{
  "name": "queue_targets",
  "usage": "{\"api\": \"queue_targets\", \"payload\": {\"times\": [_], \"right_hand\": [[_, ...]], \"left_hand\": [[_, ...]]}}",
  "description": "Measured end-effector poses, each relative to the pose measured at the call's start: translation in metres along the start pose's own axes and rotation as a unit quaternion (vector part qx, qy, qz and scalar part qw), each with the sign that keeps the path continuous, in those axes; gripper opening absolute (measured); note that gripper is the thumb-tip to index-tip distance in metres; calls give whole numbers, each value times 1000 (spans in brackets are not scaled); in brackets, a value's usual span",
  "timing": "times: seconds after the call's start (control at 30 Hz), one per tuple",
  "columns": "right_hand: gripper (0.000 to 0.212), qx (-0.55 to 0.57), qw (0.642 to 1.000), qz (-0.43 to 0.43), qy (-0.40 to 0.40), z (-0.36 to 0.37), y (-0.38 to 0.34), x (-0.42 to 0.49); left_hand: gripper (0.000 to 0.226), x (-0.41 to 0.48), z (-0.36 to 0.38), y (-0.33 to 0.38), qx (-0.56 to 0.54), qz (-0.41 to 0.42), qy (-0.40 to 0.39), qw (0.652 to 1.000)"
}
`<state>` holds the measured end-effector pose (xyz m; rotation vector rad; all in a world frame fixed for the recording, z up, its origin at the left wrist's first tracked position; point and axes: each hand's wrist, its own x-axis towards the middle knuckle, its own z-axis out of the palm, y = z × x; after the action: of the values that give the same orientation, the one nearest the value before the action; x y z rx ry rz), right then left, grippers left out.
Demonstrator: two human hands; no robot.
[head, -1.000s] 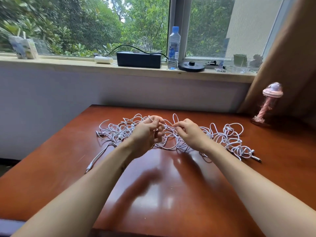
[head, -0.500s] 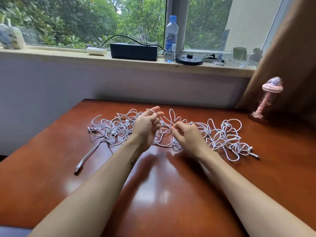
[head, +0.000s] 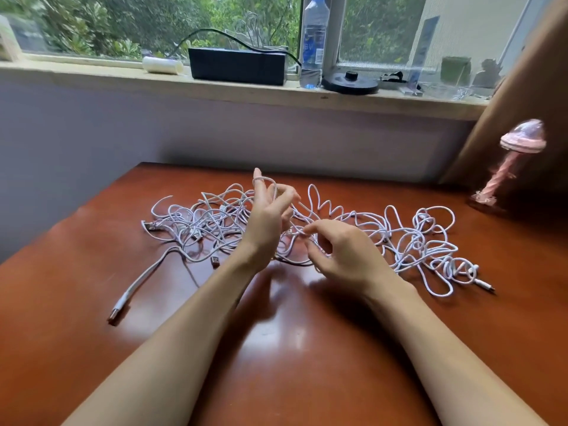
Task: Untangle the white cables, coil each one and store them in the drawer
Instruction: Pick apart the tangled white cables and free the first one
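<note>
White cables lie tangled on the table; no drawer in view. My L hand is up, fingers spread, one loop hooked over index to hold it clear. R hand pinches a strand, prob to pull it thru.

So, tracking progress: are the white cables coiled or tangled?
Tangled: the thin white cables lie in one interlaced heap on the red-brown table.
</note>
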<state>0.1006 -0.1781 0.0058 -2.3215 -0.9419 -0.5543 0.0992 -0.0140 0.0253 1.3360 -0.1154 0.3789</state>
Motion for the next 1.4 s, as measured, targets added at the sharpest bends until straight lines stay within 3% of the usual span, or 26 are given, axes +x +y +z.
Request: {"api": "queue_targets", "payload": {"times": [0.1,0.2,0.27,0.33,0.47,0.53,0.63,0.73,0.97,1.13,1.23,1.4], "right_hand": [[16,22,1000,-10,-12,-5,-2,0],[21,2,999,-14,-29,-8,-7,-3],[27,-13,999,-17,-39,-7,-8,-5],[31,-17,998,-19,-57,-4,-8,-7],[40,-13,995,-32,-89,-2,-10,-9],[43,-17,996,-35,-85,-2,-13,-9],[30,11,997,-37,-62,-6,-18,-8],[14,24,999,-46,-16,-11,-19,-7],[16,42,998,-41,22,-34,-8,-6],[26,-48,994,-48,82,-49,0,-9],[32,-34,995,-29,85,-61,6,-9],[14,10,995,-57,75,-66,13,-6]], "left_hand": [[73,1,4,-3,47,39,59,996],[35,7,3,-2,-30,20,116,993],[38,9,3,0,-73,-5,125,989],[49,6,3,1,-129,-32,114,985],[29,-1,-3,8,-233,-93,38,967],[38,-5,-7,9,-242,-99,-1,965],[71,-5,-7,1,-119,-67,-29,990],[82,-12,0,-9,33,-20,-79,996],[49,-30,3,-12,245,56,-201,947],[11,-35,9,-3,224,47,-208,951],[14,-34,8,-4,222,11,-211,952],[15,-39,12,0,191,-14,-233,953]]}}
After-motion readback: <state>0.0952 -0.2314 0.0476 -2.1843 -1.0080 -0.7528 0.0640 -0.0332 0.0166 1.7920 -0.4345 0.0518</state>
